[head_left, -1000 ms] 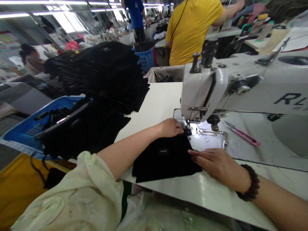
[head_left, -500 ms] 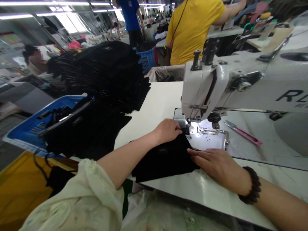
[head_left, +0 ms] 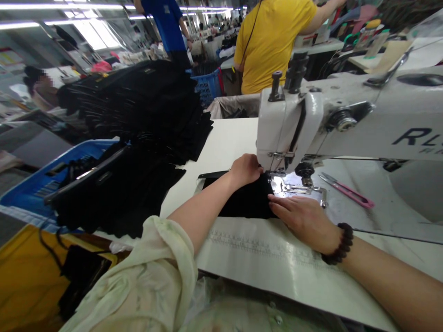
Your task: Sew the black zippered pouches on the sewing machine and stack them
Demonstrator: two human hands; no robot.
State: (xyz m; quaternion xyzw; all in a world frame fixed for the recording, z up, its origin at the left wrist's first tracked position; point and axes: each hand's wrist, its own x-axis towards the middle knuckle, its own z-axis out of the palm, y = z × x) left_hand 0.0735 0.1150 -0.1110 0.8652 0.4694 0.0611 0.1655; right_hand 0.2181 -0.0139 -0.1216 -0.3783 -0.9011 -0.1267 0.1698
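A black fabric piece lies on the table, its right edge at the needle area of a white sewing machine. My left hand is closed on the far edge of the fabric, just left of the presser foot. Much of that edge is covered by the hand and forearm. With fingers stretched out and close together, my right hand rests flat, its fingertips touching the fabric's right edge. Pink-handled scissors lie on the machine bed, beyond my right hand.
Stacked black fabric pieces rise at the left, beside a blue basket. Below is a yellow container. A ruler scale marks the near tabletop. A person in yellow and one in blue stand beyond the table.
The fabric has moved away from me and turned, uncovering the ruler scale. My left hand went forward with it; my right hand shifted forward and slightly left. The view has shifted a little.
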